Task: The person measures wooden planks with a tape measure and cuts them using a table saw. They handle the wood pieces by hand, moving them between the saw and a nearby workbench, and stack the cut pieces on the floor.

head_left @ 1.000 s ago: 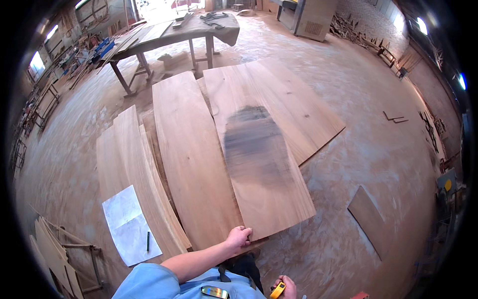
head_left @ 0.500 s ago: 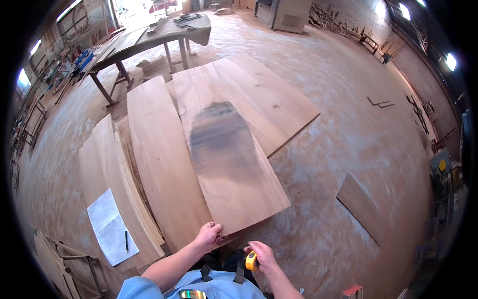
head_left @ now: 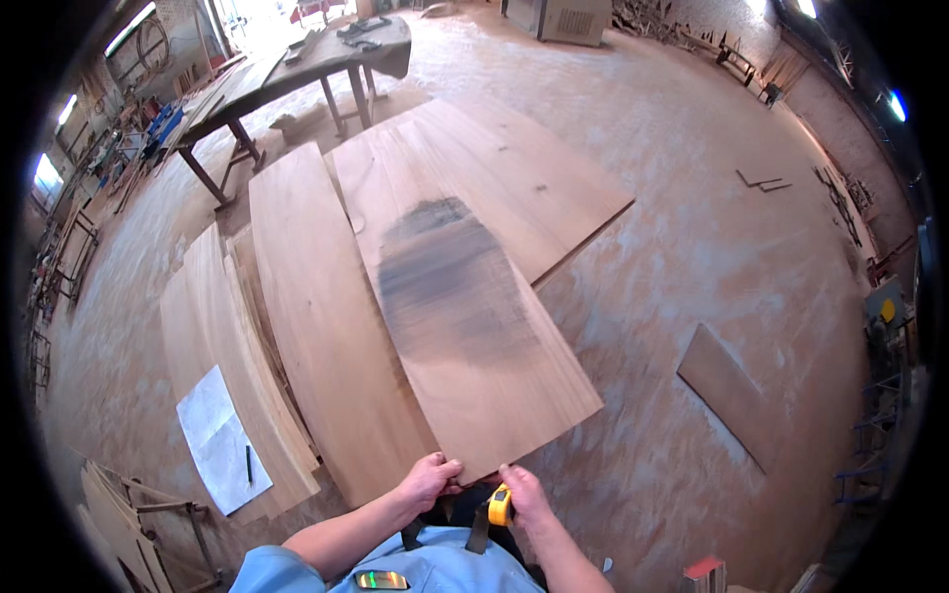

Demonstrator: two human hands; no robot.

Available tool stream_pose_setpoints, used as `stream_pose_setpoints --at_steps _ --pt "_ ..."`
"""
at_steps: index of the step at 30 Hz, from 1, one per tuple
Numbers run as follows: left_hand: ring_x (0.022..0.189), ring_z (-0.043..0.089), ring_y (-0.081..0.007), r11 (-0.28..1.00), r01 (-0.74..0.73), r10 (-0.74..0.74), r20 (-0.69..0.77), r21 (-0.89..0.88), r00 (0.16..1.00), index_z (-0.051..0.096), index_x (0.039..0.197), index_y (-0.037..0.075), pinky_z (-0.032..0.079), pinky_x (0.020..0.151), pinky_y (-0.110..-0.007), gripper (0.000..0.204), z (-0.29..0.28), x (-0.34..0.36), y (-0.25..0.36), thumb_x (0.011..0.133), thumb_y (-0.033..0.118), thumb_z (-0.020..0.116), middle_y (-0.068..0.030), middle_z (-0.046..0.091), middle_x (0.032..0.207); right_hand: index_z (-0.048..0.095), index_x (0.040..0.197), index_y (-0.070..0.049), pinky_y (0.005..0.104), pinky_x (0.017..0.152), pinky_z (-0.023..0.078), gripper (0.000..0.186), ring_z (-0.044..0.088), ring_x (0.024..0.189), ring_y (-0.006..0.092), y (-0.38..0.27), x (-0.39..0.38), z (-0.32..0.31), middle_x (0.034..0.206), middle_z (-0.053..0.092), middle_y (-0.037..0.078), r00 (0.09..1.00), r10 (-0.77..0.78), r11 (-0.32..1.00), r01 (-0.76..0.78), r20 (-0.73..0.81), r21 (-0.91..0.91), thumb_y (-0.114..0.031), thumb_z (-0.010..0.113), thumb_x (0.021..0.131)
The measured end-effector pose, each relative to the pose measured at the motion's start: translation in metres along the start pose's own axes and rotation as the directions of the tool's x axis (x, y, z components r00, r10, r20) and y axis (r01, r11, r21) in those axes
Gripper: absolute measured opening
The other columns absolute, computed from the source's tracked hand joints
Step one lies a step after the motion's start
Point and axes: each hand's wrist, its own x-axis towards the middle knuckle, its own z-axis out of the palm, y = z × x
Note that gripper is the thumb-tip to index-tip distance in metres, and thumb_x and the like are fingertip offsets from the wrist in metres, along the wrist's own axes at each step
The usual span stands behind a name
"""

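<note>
Just beyond the left hand (head_left: 432,479) and the right hand (head_left: 523,494), a broad wooden board (head_left: 465,316) with a dark, smoky patch is lying flat, its near end reaching the fingers. The left hand is gripping this board's near left corner. The right hand is clasping a yellow tape measure (head_left: 500,506), its fingertips pointing at the same near edge; whether they are touching it is remaining unclear. Left of the left hand, a plain plank (head_left: 321,306) is lying alongside; farther left, white paper (head_left: 213,425) is resting on narrower planks (head_left: 222,311), a slim dark pen or pencil (head_left: 249,463) lying on it.
</note>
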Motion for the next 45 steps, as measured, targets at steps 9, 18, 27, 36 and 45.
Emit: stream_pose_setpoints --at_steps 9,18,27,36,45 --pt "0.076 0.063 -0.0117 0.972 0.108 -0.152 0.212 0.207 0.965 0.06 0.1 0.008 0.052 0.068 -0.025 0.018 0.02 -0.021 -0.011 0.091 0.023 0.062 -0.0015 0.063 0.086 0.058 0.099 -0.001 0.0326 0.05 0.055 0.035 0.062 0.053 0.02 -0.019 -0.04 -0.016 0.078 0.066 0.01 0.977 0.179 0.977 -0.162 -0.119 0.142 -0.035 0.052 0.096" --pt "0.082 0.067 -0.0171 0.968 0.0 0.064 0.253 -0.249 0.965 0.057 0.103 0.007 0.056 0.067 -0.027 0.02 -0.007 -0.003 0.038 0.097 0.026 0.052 -0.0075 0.066 0.092 0.059 0.095 0.002 0.0317 0.048 0.055 0.034 0.062 0.051 0.0208 -0.054 -0.081 -0.026 0.072 0.065 0.012 0.972 0.022 0.995 0.002 -0.234 0.102 -0.03 0.049 0.097" --pt "0.079 0.063 -0.017 0.826 -0.208 0.344 0.176 -0.524 0.922 0.055 0.099 0.009 0.055 0.065 -0.029 0.026 -0.08 0.068 0.128 0.098 0.034 0.048 -0.0046 0.065 0.087 0.059 0.084 0.003 0.0356 0.042 0.054 0.034 0.062 0.044 0.0256 -0.019 -0.187 -0.099 0.062 0.063 0.014 0.903 0.073 0.997 -0.061 -0.424 0.043 -0.028 0.05 0.095" --pt "0.106 0.06 -0.0288 0.779 -0.107 0.173 0.048 -0.618 0.984 0.06 0.112 0.005 0.045 0.098 -0.05 0.033 -0.064 0.118 0.163 0.089 0.028 0.063 -0.0102 0.065 0.111 0.06 0.083 0.007 0.0349 0.046 0.054 0.021 0.064 0.051 0.0227 0.018 -0.317 -0.1 0.067 0.064 0.014 0.798 0.16 0.987 -0.147 -0.581 0.069 -0.014 0.062 0.086" --pt "0.115 0.055 -0.0335 0.84 -0.138 0.259 0.166 -0.524 0.951 0.051 0.124 0.002 0.045 0.098 -0.051 0.041 -0.079 0.111 0.137 0.096 0.031 0.052 -0.015 0.057 0.125 0.062 0.084 0.01 0.0336 0.052 0.053 0.021 0.065 0.053 0.0225 0.046 -0.346 -0.046 0.064 0.065 0.014 0.748 0.202 0.976 -0.21 -0.632 0.064 -0.01 0.063 0.081"
